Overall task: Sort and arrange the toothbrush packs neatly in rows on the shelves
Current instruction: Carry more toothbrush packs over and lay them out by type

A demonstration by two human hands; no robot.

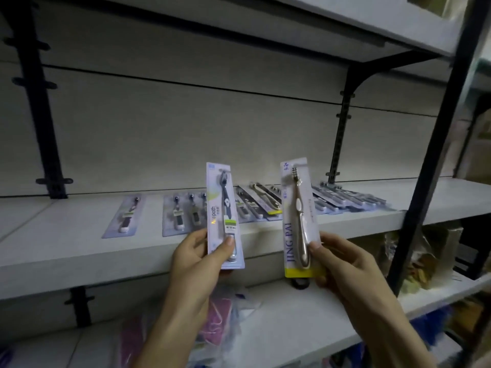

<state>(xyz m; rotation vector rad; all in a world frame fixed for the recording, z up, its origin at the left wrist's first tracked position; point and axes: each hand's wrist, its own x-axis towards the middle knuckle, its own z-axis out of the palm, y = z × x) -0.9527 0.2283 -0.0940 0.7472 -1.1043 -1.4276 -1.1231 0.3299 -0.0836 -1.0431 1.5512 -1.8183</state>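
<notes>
Left hand (198, 254) pinches dark-brush pack (224, 216) by lower end, thumb on front. Right hand (338, 264) grips gold-brush pack (300, 219), yellow strip at bottom, same way. Both held upright, faces toward viewer, side by side but apart: likely comparing brands before sorting. Behind, on middle shelf (79, 251), dark-brush packs (183, 213) lie flat in row; right group (345, 200) overlaps, untidy. One pack (125, 215) lies apart at left.

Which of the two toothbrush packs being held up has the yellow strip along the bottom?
The JING PAI pack in the right hand: its bottom edge is yellow and it holds a pale brush. The pack in the left hand holds a dark brush.
</notes>
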